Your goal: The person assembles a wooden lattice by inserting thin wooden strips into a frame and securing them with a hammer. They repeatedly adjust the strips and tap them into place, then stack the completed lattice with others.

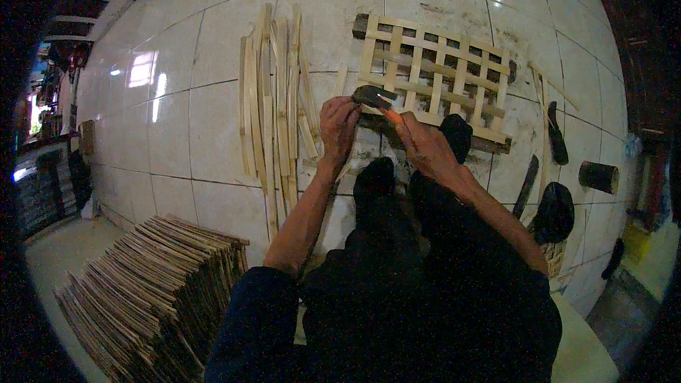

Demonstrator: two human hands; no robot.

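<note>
My right hand (428, 147) is closed round the orange handle of a hammer (374, 97), whose dark head lies over the near left corner of a lattice (440, 79) of crossed pale bamboo strips. Beside the hammer head, my left hand (339, 126) has its fingertips pinched together; whatever they hold is hidden. Dark wooden bars (489, 143) show under the lattice edges. My right foot (456, 136), in dark footwear, rests at the lattice's near edge, and my left foot (374, 176) is on the floor nearer me.
Loose bamboo strips (284, 99) lie left of the lattice on the tiled floor (170, 128). A large stack of slatted panels (152, 291) stands at the near left. To the right are a dark blade-like tool (526, 186), a dark block (598, 177) and a black rounded object (555, 211).
</note>
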